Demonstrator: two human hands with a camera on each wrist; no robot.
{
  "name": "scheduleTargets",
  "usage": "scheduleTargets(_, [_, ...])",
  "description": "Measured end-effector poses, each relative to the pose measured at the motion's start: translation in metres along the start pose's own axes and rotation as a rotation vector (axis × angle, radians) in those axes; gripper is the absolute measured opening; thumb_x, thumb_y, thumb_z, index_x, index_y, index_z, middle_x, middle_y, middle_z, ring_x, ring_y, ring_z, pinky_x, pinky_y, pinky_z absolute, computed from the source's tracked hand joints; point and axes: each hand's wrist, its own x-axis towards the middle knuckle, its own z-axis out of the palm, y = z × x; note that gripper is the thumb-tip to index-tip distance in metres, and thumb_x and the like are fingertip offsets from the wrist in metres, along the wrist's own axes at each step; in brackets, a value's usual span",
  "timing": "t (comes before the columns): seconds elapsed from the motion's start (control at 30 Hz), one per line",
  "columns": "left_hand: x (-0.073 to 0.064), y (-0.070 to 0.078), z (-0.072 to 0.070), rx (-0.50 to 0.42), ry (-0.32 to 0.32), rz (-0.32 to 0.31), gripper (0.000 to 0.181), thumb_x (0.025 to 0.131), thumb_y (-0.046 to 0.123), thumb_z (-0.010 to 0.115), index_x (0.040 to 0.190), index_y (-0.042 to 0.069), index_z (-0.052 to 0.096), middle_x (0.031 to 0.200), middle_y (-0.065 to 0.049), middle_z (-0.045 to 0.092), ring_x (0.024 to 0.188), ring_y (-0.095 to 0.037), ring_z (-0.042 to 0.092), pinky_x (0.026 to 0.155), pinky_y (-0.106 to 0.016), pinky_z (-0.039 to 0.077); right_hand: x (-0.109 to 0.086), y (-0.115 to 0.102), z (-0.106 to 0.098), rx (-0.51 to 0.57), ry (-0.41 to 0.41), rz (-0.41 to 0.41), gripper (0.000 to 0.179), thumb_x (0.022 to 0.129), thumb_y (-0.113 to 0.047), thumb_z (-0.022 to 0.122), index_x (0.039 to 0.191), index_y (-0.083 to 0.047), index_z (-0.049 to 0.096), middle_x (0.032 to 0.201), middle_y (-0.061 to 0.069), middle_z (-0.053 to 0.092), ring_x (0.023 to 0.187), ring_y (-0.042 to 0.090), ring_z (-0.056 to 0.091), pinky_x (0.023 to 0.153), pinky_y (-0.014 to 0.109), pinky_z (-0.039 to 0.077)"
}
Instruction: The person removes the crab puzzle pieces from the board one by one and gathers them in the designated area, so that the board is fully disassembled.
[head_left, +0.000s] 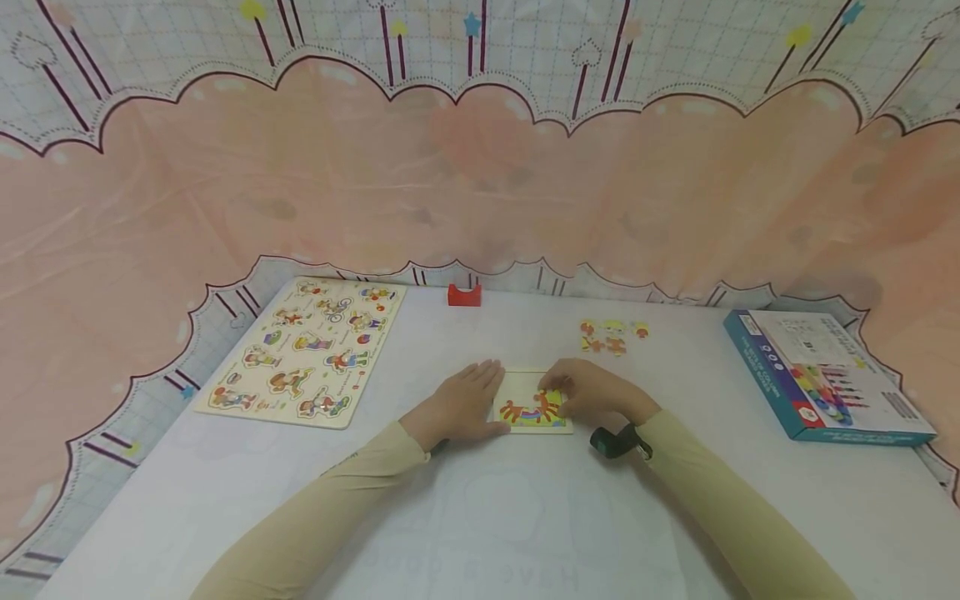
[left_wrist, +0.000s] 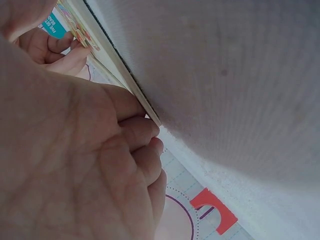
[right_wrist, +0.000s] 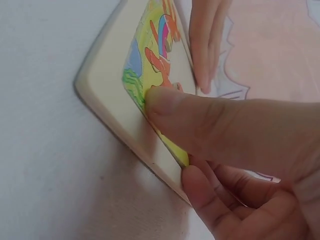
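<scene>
A small wooden jigsaw board (head_left: 516, 382) lies on the white table, its lower part filled with joined pieces showing an orange-striped animal and a rainbow (head_left: 534, 414). My left hand (head_left: 467, 404) rests along the board's left side with fingers extended. At the opposite side, my right hand (head_left: 600, 390) pinches a yellow puzzle piece (right_wrist: 176, 154) between thumb and fingers, by the board's edge. The thumb covers part of that piece in the right wrist view. Several loose puzzle pieces (head_left: 615, 344) lie behind the right hand.
A large picture board (head_left: 303, 354) with children figures lies at the left. A red block with a curved notch (head_left: 464, 296) stands at the back. To the right is a flat teal-edged box (head_left: 825, 379). A patterned curtain (head_left: 480, 192) hangs behind the table.
</scene>
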Motion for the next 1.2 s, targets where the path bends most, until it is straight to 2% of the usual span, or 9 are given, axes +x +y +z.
scheduleTargets(0.37, [0.0008, 0.0, -0.0005, -0.002, -0.007, -0.004, 0.089, 0.088, 0.06, 0.049, 0.15, 0.005, 0.017, 0.158, -0.009, 0.016, 0.147, -0.022, 0.013, 0.121, -0.035, 0.014, -0.004, -0.0028, 0.001, 0.034, 0.029, 0.005, 0.036, 0.077, -0.005, 0.072, 0.112, -0.01, 0.065, 0.113, 0.006, 0.065, 0.105, 0.024, 0.058, 0.095, 0.043, 0.05])
scheduleTargets(0.9, [-0.0006, 0.0008, -0.0027, -0.015, -0.016, -0.009, 0.088, 0.088, 0.059, 0.05, 0.15, 0.006, 0.018, 0.158, -0.008, 0.016, 0.148, -0.02, 0.013, 0.121, -0.035, 0.014, -0.0034, 0.0007, 0.0039, 0.068, 0.082, -0.017, 0.036, 0.073, -0.003, 0.074, 0.106, -0.012, 0.066, 0.106, 0.002, 0.066, 0.097, 0.018, 0.057, 0.094, 0.041, 0.051])
scheduleTargets(1.2, [-0.0014, 0.0017, -0.0037, -0.021, -0.02, -0.014, 0.088, 0.088, 0.059, 0.051, 0.15, 0.006, 0.018, 0.158, -0.007, 0.016, 0.148, -0.02, 0.013, 0.121, -0.035, 0.014, -0.0025, 0.0003, 0.0027, 0.07, 0.096, 0.004, 0.034, 0.073, -0.003, 0.075, 0.105, -0.013, 0.067, 0.104, 0.001, 0.066, 0.095, 0.017, 0.058, 0.093, 0.041, 0.051])
